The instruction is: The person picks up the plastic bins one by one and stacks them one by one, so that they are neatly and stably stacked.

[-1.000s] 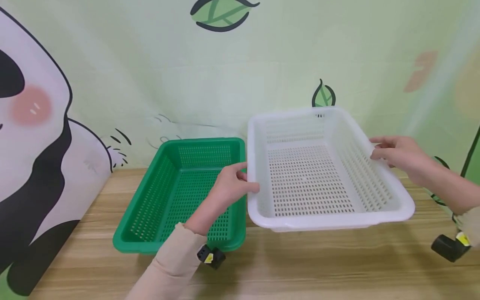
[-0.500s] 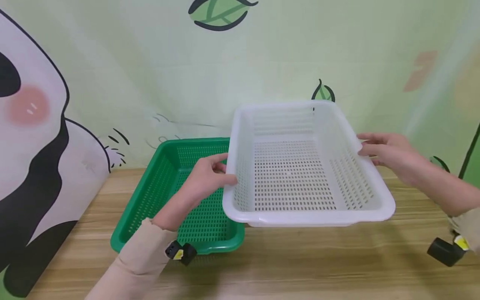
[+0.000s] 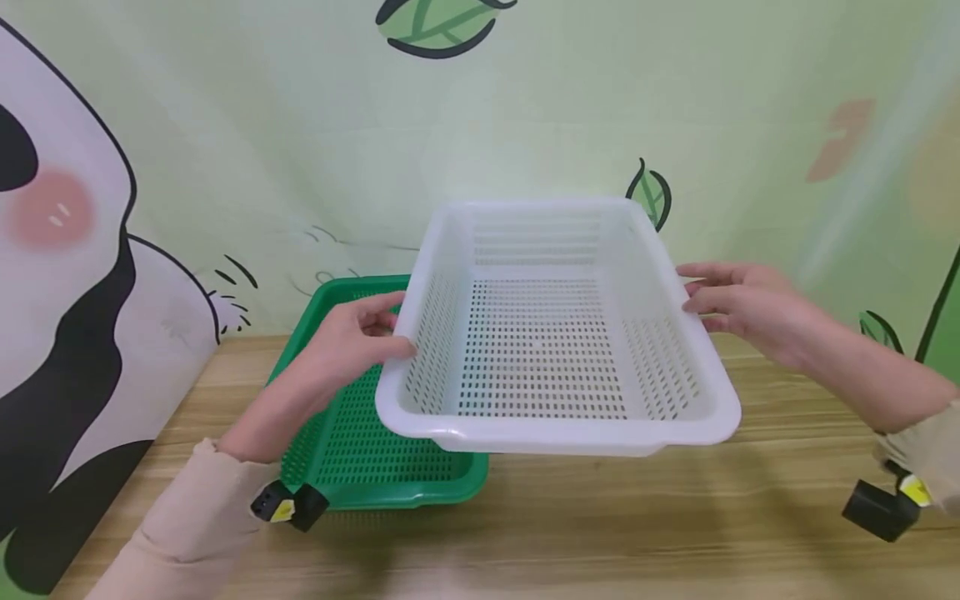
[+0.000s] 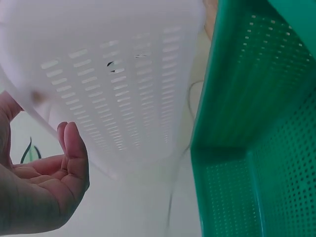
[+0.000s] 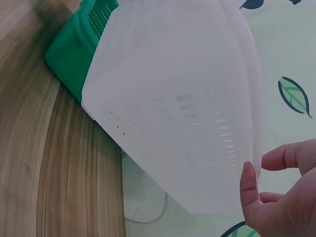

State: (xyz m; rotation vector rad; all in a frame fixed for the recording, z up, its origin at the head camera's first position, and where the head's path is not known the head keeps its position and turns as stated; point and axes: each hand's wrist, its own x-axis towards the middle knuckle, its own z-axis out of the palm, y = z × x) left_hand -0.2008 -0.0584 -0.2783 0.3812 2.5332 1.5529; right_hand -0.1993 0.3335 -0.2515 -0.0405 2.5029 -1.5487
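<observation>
A white perforated plastic basket (image 3: 540, 350) hangs above the table, its open top tilted toward me. My left hand (image 3: 348, 337) pinches its left rim, thumb over the edge and fingers beneath. On the opposite rim my right hand (image 3: 757, 312) has the same pinching hold. Behind and below, a green perforated basket (image 3: 390, 492) stands on the table, its right part covered by the white one in the head view. The left wrist view shows the white basket's slotted outer wall (image 4: 113, 89) close beside the green basket (image 4: 222, 192).
The wood-grain table (image 3: 600, 533) stretches in front of and to the right of the baskets. A printed cloth backdrop (image 3: 300, 125) with a panda and leaves hangs right behind the table.
Both hands have carried the white basket leftward, so it now overlaps more of the green basket in the head view. The green basket has stayed in place.
</observation>
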